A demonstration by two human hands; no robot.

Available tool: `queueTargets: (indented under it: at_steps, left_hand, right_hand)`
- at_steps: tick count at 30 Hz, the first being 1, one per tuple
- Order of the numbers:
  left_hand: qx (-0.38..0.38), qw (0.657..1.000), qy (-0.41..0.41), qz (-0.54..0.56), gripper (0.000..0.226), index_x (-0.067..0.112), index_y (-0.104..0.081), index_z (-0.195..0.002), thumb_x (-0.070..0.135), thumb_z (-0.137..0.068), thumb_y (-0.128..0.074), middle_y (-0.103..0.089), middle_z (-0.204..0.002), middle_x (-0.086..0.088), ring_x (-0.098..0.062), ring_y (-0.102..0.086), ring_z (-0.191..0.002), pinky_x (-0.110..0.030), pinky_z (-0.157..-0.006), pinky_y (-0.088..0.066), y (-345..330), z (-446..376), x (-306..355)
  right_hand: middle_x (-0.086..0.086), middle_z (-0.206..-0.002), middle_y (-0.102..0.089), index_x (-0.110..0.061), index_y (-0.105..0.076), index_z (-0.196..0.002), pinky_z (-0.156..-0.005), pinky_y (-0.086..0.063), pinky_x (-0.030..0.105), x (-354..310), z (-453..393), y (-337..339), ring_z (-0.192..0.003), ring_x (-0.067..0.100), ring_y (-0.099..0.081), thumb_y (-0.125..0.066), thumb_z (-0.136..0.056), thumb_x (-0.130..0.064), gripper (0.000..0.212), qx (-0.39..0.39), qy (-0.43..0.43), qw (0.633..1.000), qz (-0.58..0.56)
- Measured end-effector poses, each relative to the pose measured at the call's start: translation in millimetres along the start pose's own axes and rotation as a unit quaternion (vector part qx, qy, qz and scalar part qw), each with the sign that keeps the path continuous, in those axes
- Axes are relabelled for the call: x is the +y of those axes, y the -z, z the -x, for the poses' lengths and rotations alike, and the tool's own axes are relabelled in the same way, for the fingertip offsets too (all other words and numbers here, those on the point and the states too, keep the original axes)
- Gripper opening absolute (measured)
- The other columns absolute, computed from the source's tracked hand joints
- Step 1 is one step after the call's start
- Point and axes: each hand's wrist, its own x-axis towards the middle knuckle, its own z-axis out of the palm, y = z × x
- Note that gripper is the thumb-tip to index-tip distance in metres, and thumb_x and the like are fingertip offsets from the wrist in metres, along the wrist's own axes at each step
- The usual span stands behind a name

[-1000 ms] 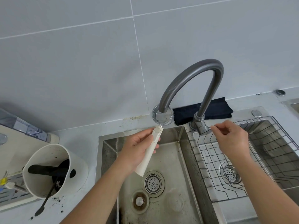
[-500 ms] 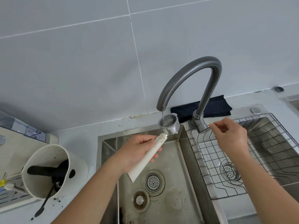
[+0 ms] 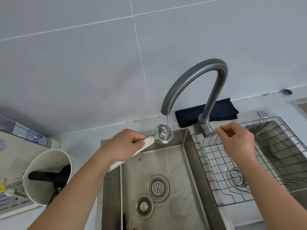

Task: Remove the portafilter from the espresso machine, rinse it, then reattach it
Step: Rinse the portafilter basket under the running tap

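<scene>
My left hand [image 3: 123,146] grips the cream handle of the portafilter [image 3: 163,133], whose steel basket sits open side up over the back of the left sink basin [image 3: 166,165]. A thin stream of water falls from the grey gooseneck faucet [image 3: 196,75] into the basket. My right hand [image 3: 235,140] has its fingers curled on the faucet's lever [image 3: 209,131] at the tap base. The espresso machine is only partly visible at the left edge [image 3: 15,146].
A white knock-box tub [image 3: 48,176] with dark grounds stands left of the sink. A wire rack [image 3: 232,171] lies in the right basin. A black folded cloth [image 3: 221,110] lies behind the tap. Drain strainers sit in both basins.
My left hand swung the portafilter handle leftward, bringing the basket open side up under the spout. Water began running from the faucet. My right hand stayed at the lever.
</scene>
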Motion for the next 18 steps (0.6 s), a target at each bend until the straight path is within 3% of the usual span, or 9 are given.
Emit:
queueTargets:
  at_steps: [2,5,9,12,15,18]
  left_hand:
    - [0.012,1.000,0.000,0.002,0.022,0.034,-0.073,-0.103,0.024,-0.091,-0.058,-0.073,-0.098,0.018,-0.001,-0.065,-0.095,-0.025,-0.088,-0.048,3,0,-1]
    - [0.028,1.000,-0.010,-0.003,0.022,0.033,-0.072,-0.106,0.024,-0.090,-0.060,-0.068,-0.095,0.022,0.007,-0.061,-0.093,-0.015,-0.080,-0.046,4,0,-2]
    - [0.059,0.997,-0.028,0.030,0.023,0.038,-0.071,-0.100,0.020,-0.089,-0.062,-0.073,-0.093,0.018,-0.004,-0.067,-0.090,-0.031,-0.085,-0.053,-3,-4,-6]
    - [0.075,0.993,-0.040,0.079,0.027,0.044,-0.066,-0.102,0.021,-0.089,-0.062,-0.072,-0.103,0.016,-0.002,-0.066,-0.096,-0.029,-0.087,-0.051,-16,-7,-10]
    - [0.076,0.985,-0.031,0.151,0.028,0.050,-0.064,-0.101,0.024,-0.090,-0.061,-0.071,-0.105,0.018,0.000,-0.065,-0.094,-0.021,-0.075,-0.048,-31,-7,-8]
    - [0.083,0.968,-0.023,0.236,0.029,0.042,-0.068,-0.100,0.015,-0.091,-0.060,-0.075,-0.099,0.006,-0.014,-0.069,-0.086,-0.034,-0.077,-0.052,-45,-9,-3]
  right_hand:
    - [-0.004,-0.078,-0.068,-0.013,-0.069,-0.088,-0.054,-0.043,0.019,0,0,0,-0.067,0.008,-0.061,-0.071,-0.090,-0.028,0.015,0.001,0.001,1.000,-0.001]
    - [-0.004,-0.079,-0.068,-0.014,-0.069,-0.087,-0.055,-0.044,0.021,0,0,0,-0.067,0.009,-0.061,-0.072,-0.090,-0.028,0.015,0.002,-0.001,1.000,-0.006]
    - [-0.004,-0.078,-0.069,-0.013,-0.068,-0.085,-0.055,-0.044,0.020,0,0,-1,-0.066,0.009,-0.061,-0.072,-0.090,-0.026,0.014,0.004,0.003,1.000,-0.011]
    - [-0.003,-0.078,-0.069,-0.013,-0.068,-0.085,-0.055,-0.044,0.019,1,0,-1,-0.067,0.010,-0.061,-0.072,-0.090,-0.025,0.014,0.006,0.005,1.000,-0.013]
    - [-0.003,-0.078,-0.069,-0.013,-0.068,-0.086,-0.054,-0.044,0.020,0,1,-1,-0.065,0.011,-0.060,-0.071,-0.090,-0.025,0.013,0.003,0.004,1.000,-0.015]
    - [-0.003,-0.078,-0.068,-0.013,-0.068,-0.086,-0.054,-0.045,0.021,0,1,0,-0.065,0.011,-0.060,-0.071,-0.090,-0.026,0.013,0.002,0.002,1.000,-0.014]
